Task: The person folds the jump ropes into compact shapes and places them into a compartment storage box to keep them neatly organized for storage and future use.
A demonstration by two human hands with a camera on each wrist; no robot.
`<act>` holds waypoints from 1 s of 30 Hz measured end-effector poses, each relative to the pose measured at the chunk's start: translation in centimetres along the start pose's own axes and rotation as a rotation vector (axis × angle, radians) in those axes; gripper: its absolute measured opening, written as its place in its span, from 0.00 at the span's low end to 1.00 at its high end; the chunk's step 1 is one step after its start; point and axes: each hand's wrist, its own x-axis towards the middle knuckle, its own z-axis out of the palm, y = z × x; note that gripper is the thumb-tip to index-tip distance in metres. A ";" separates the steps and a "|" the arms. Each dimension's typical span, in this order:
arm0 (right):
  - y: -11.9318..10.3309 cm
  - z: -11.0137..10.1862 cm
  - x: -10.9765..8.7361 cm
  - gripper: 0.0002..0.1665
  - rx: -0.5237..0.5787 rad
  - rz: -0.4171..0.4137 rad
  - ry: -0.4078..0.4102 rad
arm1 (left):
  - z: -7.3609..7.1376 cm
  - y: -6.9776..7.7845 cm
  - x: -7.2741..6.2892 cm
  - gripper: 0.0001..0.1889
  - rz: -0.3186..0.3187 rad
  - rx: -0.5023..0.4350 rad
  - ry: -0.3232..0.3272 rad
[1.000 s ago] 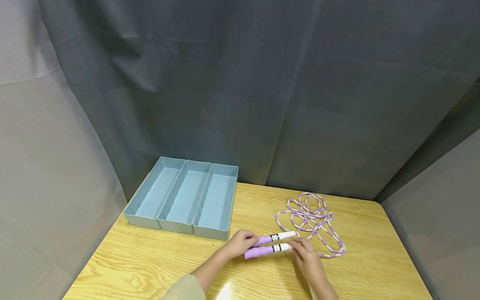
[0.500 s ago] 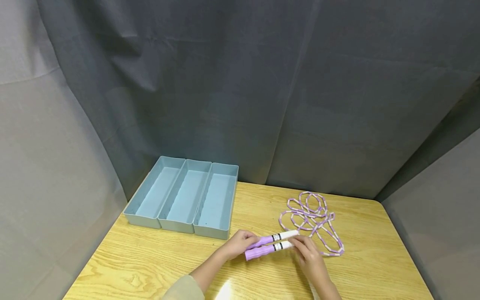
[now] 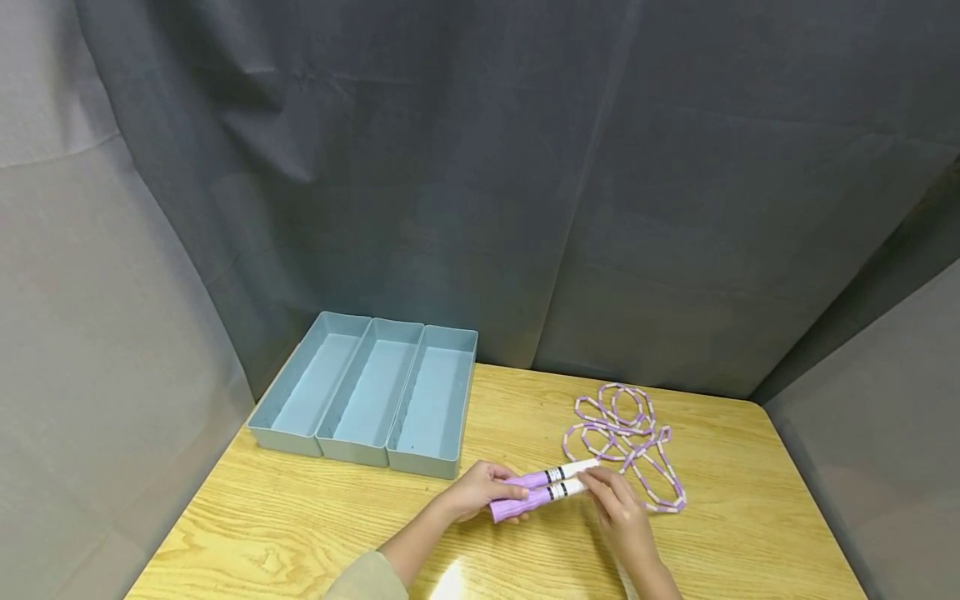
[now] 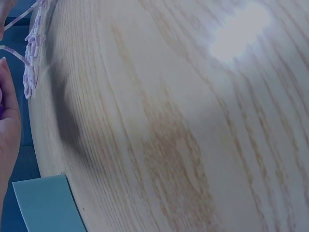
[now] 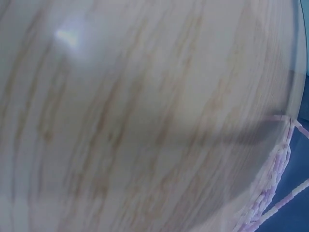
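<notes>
In the head view my left hand (image 3: 476,490) grips the purple ends of two jump rope handles side by side, thumb across the top. Each handle is purple with black bands and a white tip: one is the far handle (image 3: 536,479), the other the near handle (image 3: 534,500). My right hand (image 3: 621,510) pinches the near handle's white tip. From the handles runs a purple-and-white beaded rope (image 3: 637,452), lying in loose loops on the table behind the right hand. The left wrist view catches part of the left hand (image 4: 7,130) at its left edge.
Three blue-grey trays (image 3: 424,458) stand side by side on the left of the wooden table (image 3: 300,517). A dark grey curtain (image 3: 450,183) hangs behind the table, with lighter cloth at both sides.
The left fingers have closed around both handles, and the handles have come closer together. Near the handles, the rope's left loop has shifted slightly right.
</notes>
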 end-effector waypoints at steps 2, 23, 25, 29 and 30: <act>0.0 0.1 0.0 0.17 -0.020 -0.005 0.013 | 0.1 0.1 -0.1 0.16 -0.019 -0.018 -0.017; 0.3 0.2 0.4 0.17 -0.150 -0.095 0.048 | 0.7 0.3 -0.4 0.16 -0.036 -0.047 0.000; 0.3 0.3 0.6 0.16 -0.130 -0.109 0.059 | 0.9 0.3 -0.4 0.16 -0.032 -0.049 0.000; 0.5 0.5 0.7 0.17 -0.107 -0.122 0.032 | 1.1 0.4 -0.4 0.17 -0.042 -0.050 0.003; 0.5 0.5 0.7 0.17 -0.110 -0.123 0.021 | 1.2 0.4 -0.4 0.17 -0.046 -0.048 0.001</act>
